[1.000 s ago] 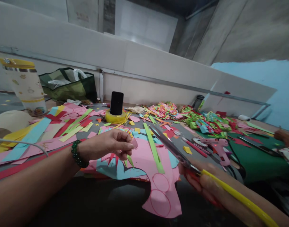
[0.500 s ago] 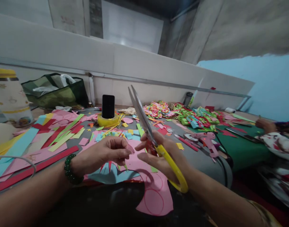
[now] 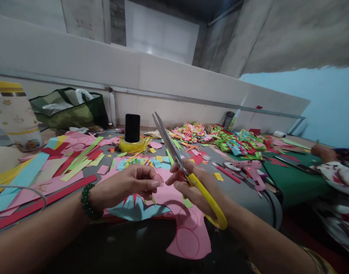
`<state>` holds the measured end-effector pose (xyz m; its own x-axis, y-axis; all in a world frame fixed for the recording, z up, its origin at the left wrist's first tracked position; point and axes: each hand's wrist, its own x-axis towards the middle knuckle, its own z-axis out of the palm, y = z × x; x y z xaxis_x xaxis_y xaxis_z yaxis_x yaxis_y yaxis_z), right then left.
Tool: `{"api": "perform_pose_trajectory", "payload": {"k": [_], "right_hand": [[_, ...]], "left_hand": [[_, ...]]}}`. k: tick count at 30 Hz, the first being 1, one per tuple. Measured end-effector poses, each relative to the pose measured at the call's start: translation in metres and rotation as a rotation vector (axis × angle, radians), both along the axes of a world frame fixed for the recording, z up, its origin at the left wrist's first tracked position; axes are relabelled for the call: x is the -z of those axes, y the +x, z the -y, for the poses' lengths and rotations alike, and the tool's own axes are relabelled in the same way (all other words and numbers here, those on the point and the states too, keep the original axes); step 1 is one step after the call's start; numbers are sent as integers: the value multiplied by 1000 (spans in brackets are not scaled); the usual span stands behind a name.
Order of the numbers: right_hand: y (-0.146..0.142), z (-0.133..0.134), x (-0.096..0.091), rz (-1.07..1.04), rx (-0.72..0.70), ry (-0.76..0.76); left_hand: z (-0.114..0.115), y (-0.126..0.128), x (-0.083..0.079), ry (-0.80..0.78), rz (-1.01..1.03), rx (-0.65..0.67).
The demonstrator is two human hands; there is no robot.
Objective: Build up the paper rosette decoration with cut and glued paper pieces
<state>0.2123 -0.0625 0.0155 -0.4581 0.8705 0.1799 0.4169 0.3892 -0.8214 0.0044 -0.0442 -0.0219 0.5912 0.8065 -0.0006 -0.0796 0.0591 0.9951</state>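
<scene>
My left hand [image 3: 138,182], with a green bead bracelet at the wrist, pinches a small pink paper piece [image 3: 159,179] between thumb and finger. Close by on the right, my right hand [image 3: 193,180] is closed around yellow-handled scissors [image 3: 204,198], whose blades point up and away, nearly together. Its fingertips come near the pink piece; whether they touch it I cannot tell. Beneath both hands lies a pink paper sheet [image 3: 193,232] with drawn red circles, hanging over the table edge. Blue paper [image 3: 138,208] with red points sits under my left hand.
Coloured paper strips [image 3: 66,163] cover the left side. A phone [image 3: 132,128] stands in a yellow tape roll [image 3: 131,144]. To the right are a pink glue gun [image 3: 253,173], pens [image 3: 226,172] and paper heaps [image 3: 237,140]. Another person's hand [image 3: 323,153] is at the far right.
My right hand has tipped the scissors slightly, and their tips sit a little lower and further left. My left hand keeps its pinch on the pink piece. The view has shifted slightly.
</scene>
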Motion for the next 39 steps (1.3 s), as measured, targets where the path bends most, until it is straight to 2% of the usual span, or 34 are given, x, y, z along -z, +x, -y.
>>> {"api": "perform_pose_trajectory", "payload": {"k": [3,6,10,13,17,20,24,29,33,39], "right_hand": [[-4,0,0,-47,-15,-50],[-12,-1,-1,-60,-40,-35],[-19,-4,1,-70,-33,-14],[-20,-8,5,-101,-16,-28],[-17,-12,9,-140,23,33],[-6,-8,6,-35,-16,61],[26,2,-7,258,-114,139],[54,15,-15,589,-78,162],[54,25,-13,666,-67,111],[46,27,-11,654,-75,72]], "left_hand": [[0,0,1,48,-82,57],[1,-1,0,111,-180,101],[2,0,-2,146,-239,100],[3,2,-1,86,-173,47],[2,4,2,-1,20,10],[-1,1,0,-42,118,-25],[-4,-4,-6,-60,168,-80],[-3,-5,-8,-43,218,-63],[-4,-4,-6,-34,232,-74],[-4,-4,-4,-43,213,-100]]}}
